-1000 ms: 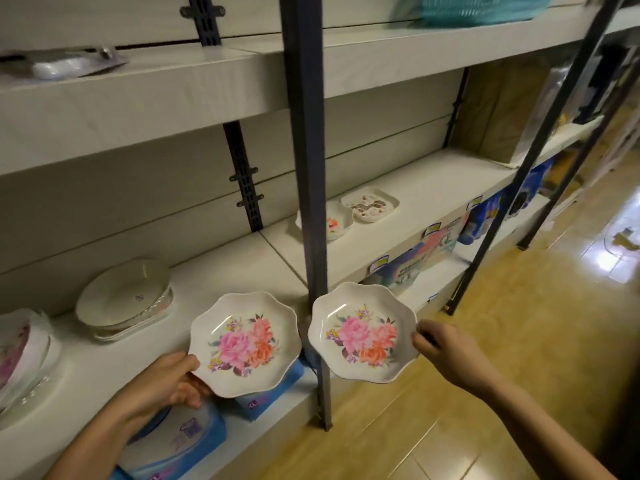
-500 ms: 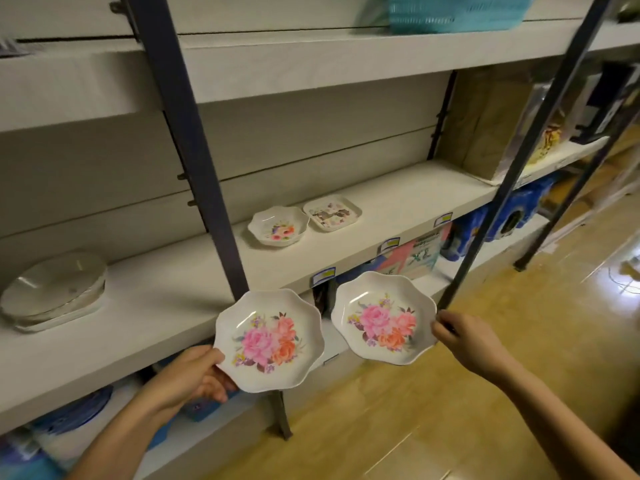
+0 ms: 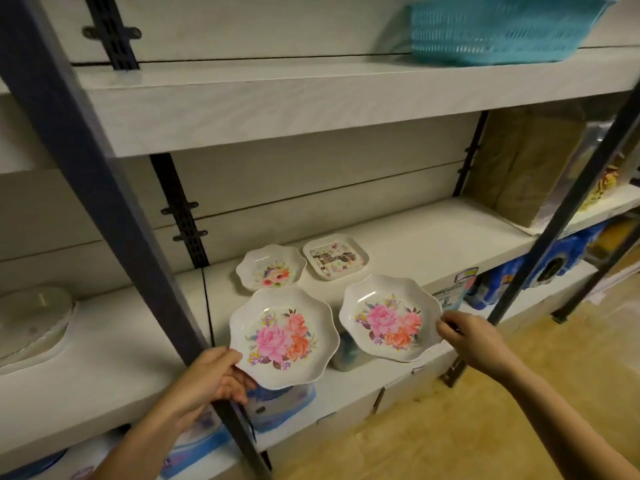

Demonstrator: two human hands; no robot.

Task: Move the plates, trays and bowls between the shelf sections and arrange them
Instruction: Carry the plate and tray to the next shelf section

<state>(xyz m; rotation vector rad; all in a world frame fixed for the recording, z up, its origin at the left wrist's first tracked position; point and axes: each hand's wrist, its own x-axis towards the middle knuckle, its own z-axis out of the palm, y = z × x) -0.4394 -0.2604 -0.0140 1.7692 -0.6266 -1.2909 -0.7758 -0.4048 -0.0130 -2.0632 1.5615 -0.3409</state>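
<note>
Two scalloped white plates with pink-and-orange rose prints, in the air at the front edge of the middle shelf [image 3: 433, 233], side by side, not touching, faces tilted up toward the camera.

Left plate [image 3: 284, 337]: pinched at the near-left rim by the left hand [image 3: 211, 379], thumb on top of the rim, fingers curled beneath.

Right plate [image 3: 389, 318]: pinched at the right rim by the right hand [image 3: 467, 337], fingertips closed on the edge.

Handling, as a judgement: looks like melamine or thin plastic. Probably light and stiff, glossy and so a little slippery. Unlikely to shatter, could chip at the rim. Single-hand rim pinch seems adequate. Best taken at a scallop lobe, thumb above, fingers below.

Farther back on the same board: small floral dish [image 3: 271, 266], with a square tray [image 3: 336, 257] just beside it on the right. Both apart from the held plates.

Left of the dark upright post [image 3: 104, 202]: stack of pale plates [image 3: 31, 317].

Upper shelf: teal basket [image 3: 498, 29].

Below: blue packages [image 3: 277, 407], print too blurred to read.

Shelf-edge price label [image 3: 450, 296] near the right plate: writing unreadable. No brand legible anywhere.
</note>
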